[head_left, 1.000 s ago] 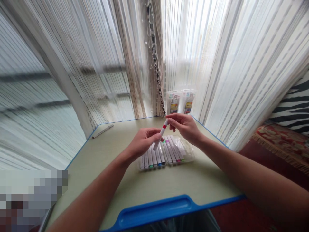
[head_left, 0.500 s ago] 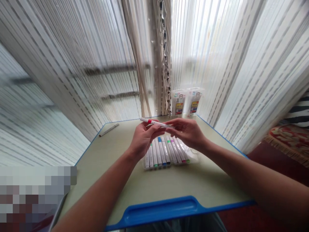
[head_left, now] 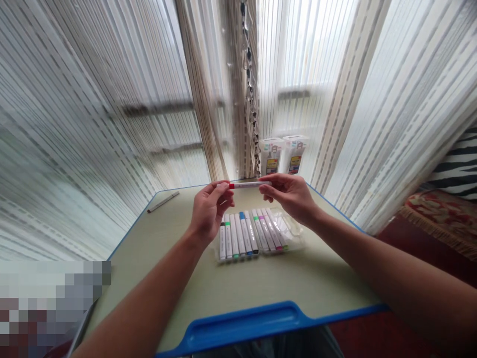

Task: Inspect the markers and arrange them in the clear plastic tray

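Observation:
A white marker point(head_left: 248, 185) with a red band is held level above the table, one end in each hand. My left hand point(head_left: 208, 209) pinches the end by the red band, its fingers covering the tip. At the other end, my right hand point(head_left: 290, 195) grips the marker between thumb and fingers. Below them lies an open clear plastic case point(head_left: 294, 233) with several white markers point(head_left: 240, 236) in a row, some showing green, blue, black or pink ends. The case is apart from both hands.
Another marker point(head_left: 163, 202) lies at the table's far left. Two clear lidded containers point(head_left: 271, 156) stand at the back by the string curtains point(head_left: 156, 74). The table point(head_left: 179, 293) has a blue edge with a moulded blue groove point(head_left: 244, 320) in front.
The marker has turned from upright-tilted to level, its red-banded end swinging from the right hand over to the left. My left hand has shifted along it to that end.

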A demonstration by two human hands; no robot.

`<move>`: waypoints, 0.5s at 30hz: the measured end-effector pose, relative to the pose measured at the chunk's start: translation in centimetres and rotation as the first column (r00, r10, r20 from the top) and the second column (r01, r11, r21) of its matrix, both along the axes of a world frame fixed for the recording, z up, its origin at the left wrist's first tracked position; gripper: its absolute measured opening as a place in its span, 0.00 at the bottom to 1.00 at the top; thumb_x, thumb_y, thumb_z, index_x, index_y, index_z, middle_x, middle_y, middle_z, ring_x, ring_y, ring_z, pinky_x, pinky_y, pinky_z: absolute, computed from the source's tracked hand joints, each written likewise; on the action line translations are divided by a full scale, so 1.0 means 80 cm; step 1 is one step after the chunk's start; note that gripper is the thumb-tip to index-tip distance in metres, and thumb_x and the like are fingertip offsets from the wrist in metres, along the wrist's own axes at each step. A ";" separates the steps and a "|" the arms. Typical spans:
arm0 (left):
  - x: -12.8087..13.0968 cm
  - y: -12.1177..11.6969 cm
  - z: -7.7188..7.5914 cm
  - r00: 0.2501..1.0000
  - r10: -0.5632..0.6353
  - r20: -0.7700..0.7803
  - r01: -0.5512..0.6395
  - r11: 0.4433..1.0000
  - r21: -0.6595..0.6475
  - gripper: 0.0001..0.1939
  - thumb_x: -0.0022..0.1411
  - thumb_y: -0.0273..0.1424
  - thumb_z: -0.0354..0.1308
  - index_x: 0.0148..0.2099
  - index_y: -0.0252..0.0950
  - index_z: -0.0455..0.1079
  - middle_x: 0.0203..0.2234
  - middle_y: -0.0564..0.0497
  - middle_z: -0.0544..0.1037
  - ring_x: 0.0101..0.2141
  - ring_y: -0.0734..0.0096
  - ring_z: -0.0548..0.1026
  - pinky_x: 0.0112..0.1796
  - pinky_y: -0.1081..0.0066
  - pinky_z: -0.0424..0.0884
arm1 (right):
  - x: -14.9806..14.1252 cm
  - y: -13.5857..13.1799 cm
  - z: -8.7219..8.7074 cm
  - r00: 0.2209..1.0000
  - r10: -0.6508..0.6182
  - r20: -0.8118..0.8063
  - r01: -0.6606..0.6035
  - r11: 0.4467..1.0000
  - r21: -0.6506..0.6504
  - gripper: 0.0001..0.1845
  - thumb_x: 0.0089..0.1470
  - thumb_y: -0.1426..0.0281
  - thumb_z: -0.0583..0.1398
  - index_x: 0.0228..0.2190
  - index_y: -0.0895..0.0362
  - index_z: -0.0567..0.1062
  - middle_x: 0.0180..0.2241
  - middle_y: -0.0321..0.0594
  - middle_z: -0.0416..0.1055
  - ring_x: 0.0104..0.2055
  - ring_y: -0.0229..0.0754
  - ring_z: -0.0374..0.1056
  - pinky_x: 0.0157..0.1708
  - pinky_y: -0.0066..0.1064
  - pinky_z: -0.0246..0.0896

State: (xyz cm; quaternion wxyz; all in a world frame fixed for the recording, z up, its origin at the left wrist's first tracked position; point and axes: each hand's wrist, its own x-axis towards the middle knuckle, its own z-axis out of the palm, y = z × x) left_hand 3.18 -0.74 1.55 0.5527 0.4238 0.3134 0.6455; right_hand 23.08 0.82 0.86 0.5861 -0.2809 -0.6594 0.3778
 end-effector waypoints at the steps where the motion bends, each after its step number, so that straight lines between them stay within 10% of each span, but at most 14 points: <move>1: 0.000 0.000 0.000 1.000 -0.003 0.010 0.003 1.000 -0.007 0.11 0.53 0.30 0.64 0.39 0.31 0.74 0.25 0.52 0.77 0.23 0.78 0.72 0.26 0.76 0.70 | 0.001 0.001 0.000 1.000 0.009 -0.015 -0.009 1.000 -0.012 0.17 0.47 0.62 0.69 0.39 0.58 0.80 0.24 0.37 0.75 0.24 0.36 0.69 0.24 0.32 0.67; 15: -0.006 0.002 0.005 0.994 -0.024 0.110 0.027 0.999 -0.023 0.09 0.58 0.30 0.56 0.39 0.32 0.74 0.23 0.51 0.76 0.24 0.77 0.72 0.27 0.75 0.69 | 0.002 0.003 0.004 0.968 0.108 -0.228 -0.152 0.970 -0.187 0.16 0.48 0.66 0.69 0.39 0.57 0.79 0.29 0.40 0.77 0.28 0.37 0.71 0.27 0.31 0.64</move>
